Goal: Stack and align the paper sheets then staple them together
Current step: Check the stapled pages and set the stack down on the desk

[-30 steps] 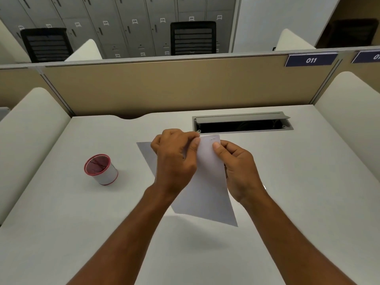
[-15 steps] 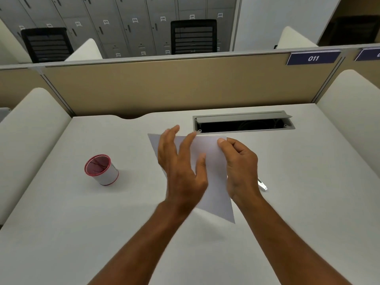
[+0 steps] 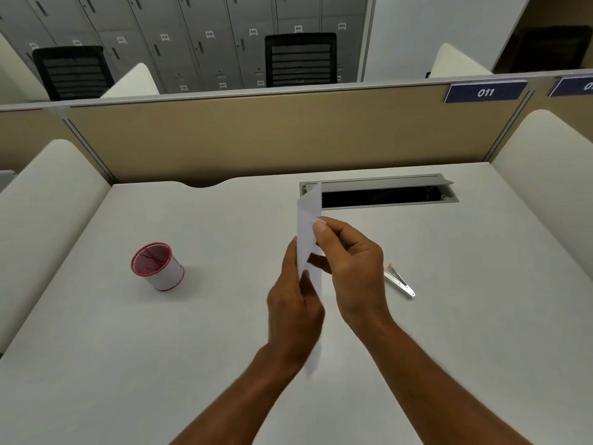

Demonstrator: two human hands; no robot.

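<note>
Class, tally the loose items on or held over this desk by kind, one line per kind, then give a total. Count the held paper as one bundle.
Paper bundle, held on edge by both hands: 1
Stapler: 1
Red-rimmed cup: 1
Total: 3

Cup (image 3: 157, 266) lies left, stapler (image 3: 399, 280) right, on the desk (image 3: 96, 364).

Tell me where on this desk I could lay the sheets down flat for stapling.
The widest bare patch is the near desk, left of the left hand and in front of the red-rimmed cup. Another lies right of the stapler, toward the side panel. It is tighter between the right hand, stapler and cable slot, where both hands hold the paper sheets upright.
</note>
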